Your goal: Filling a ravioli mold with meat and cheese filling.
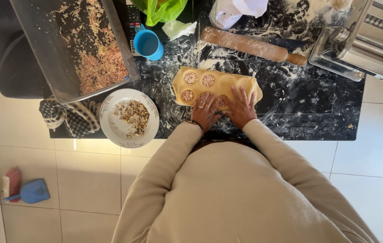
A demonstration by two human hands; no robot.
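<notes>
On floury black marble, both flat hands point(223, 110) atop soft yellow dough sheet point(216, 85).

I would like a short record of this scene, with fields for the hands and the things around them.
left hand: flat on the dough sheet
right hand: flat on the same sheet, beside the left
filling: three uncovered mounds at the sheet's left end
rolling pin: behind the sheet, floury
plate: left, holds chopped filling
blue cup: behind the plate
pasta machine: far right
</notes>
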